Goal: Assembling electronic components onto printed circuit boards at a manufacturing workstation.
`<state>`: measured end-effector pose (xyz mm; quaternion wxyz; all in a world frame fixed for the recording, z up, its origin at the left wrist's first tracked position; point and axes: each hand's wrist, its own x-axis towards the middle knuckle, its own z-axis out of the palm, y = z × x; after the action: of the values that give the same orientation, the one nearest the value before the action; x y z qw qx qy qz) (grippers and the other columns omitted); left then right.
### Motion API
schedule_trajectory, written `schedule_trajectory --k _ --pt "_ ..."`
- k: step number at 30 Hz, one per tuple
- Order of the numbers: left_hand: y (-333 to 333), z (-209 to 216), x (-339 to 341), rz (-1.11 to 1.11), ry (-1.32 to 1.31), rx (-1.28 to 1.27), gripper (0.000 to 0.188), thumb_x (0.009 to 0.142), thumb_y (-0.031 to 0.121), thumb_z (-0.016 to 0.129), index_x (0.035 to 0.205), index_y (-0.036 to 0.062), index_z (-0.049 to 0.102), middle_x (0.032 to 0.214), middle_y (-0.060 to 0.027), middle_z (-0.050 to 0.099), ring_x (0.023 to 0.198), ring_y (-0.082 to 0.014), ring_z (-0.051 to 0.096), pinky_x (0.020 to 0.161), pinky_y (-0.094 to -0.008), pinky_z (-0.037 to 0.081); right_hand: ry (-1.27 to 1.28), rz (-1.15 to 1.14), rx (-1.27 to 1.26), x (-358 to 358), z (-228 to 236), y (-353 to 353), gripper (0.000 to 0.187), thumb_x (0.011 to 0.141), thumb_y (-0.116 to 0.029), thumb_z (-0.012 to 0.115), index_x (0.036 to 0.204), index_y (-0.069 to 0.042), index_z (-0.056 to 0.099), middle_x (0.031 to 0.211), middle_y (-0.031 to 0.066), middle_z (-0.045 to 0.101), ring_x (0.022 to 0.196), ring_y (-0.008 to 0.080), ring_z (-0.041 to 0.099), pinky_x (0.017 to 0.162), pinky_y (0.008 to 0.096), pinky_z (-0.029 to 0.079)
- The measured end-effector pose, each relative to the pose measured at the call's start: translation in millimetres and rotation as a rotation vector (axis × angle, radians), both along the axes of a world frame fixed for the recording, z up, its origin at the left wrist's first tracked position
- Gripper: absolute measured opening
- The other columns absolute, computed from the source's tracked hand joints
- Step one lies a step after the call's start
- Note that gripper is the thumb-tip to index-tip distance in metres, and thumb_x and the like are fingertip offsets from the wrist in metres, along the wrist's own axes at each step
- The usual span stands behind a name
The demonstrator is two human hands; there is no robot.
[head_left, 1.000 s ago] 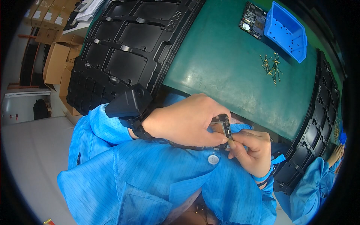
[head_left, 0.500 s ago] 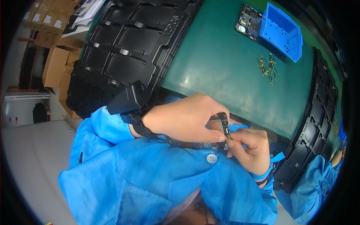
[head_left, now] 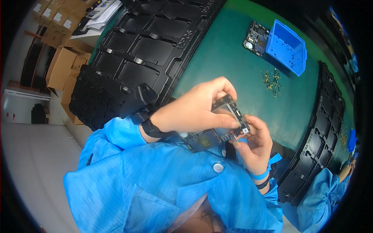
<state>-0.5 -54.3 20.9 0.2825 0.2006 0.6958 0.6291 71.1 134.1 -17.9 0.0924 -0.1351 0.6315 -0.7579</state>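
My left hand (head_left: pixel 196 108) grips a dark circuit board (head_left: pixel 204 140) with a raised frame-like part, thumb across its face. The board is tilted, held just in front of my blue jacket. At its right end, my right hand (head_left: pixel 256 147) has its thumb and curled fingers closed about the board's edge and corner. Whether a small part sits between those fingertips, I cannot make out. A loose heap of thin black cables with gold-coloured ends (head_left: pixel 273 82) lies on the green mat (head_left: pixel 217 66), beyond my right hand.
A blue bin (head_left: pixel 289 33) stands at the mat's far right, beside another circuit board (head_left: pixel 256 38). Black moulded trays (head_left: pixel 143 50) line the left, and another black tray (head_left: pixel 316 139) the right. Cardboard boxes (head_left: pixel 64 70) stand far left. Another person's blue sleeve (head_left: pixel 318 198) shows lower right.
Both hands have lifted a little with the board, turning it so more of its face shows. My right fingers have spread from a tight pinch to around the board's corner.
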Motion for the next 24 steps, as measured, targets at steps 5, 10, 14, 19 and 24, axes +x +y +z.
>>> schedule_trajectory --k 5,10,14,19,24 --pt "15.5 -10.3 5.4 0.074 0.004 0.096 0.043 0.072 0.004 0.068 0.105 0.0015 0.04 0.092 -0.0061 0.051 0.086 -0.0093 0.05 0.073 -0.0244 0.043 0.117 -0.272 -0.058 0.2 -2.8 -11.1 0.042 0.076 0.006 0.053 0.116 0.002 0.04 0.096 0.0086 0.056 0.085 0.0107 0.054 0.074 0.0222 0.042" --pt "25.3 -12.2 13.0 0.196 0.415 -0.15 0.065 0.073 0.02 0.069 0.121 -0.0039 0.031 0.112 -0.0196 0.046 0.103 -0.0229 0.048 0.084 -0.0314 0.041 0.12 -0.399 -0.154 -9.2 -7.3 -9.2 0.039 0.08 0.005 0.049 0.118 0.001 0.039 0.085 0.004 0.053 0.074 0.0064 0.051 0.064 0.0179 0.04" --pt "24.7 3.5 21.5 0.063 0.708 -0.354 0.084 0.068 0.03 0.071 0.126 -0.0083 0.025 0.124 -0.0262 0.035 0.114 -0.0376 0.039 0.095 -0.041 0.033 0.204 -0.623 -0.04 -15.9 -1.9 -6.7 0.037 0.08 0.005 0.05 0.116 0.001 0.041 0.081 0.0038 0.054 0.068 0.0057 0.05 0.057 0.0187 0.04" --pt "35.4 -16.6 19.0 0.067 0.681 -0.21 0.068 0.071 0.014 0.068 0.124 -0.009 0.032 0.121 -0.0223 0.039 0.111 -0.0307 0.044 0.09 -0.0376 0.038 0.201 -0.553 0.093 -14.9 4.8 -11.5 0.037 0.078 0.004 0.052 0.114 0.002 0.043 0.08 0.0053 0.054 0.068 0.0078 0.052 0.061 0.0205 0.044" --pt "27.6 -28.7 22.0 -0.075 -0.067 0.158 0.048 0.079 0.009 0.056 0.122 -0.0054 0.038 0.115 -0.014 0.048 0.104 -0.0208 0.05 0.088 -0.0316 0.04 0.321 -0.474 0.042 -11.2 13.9 4.8 0.035 0.075 -0.001 0.058 0.108 0.003 0.047 0.078 0.0066 0.055 0.068 0.0116 0.054 0.065 0.0245 0.046"
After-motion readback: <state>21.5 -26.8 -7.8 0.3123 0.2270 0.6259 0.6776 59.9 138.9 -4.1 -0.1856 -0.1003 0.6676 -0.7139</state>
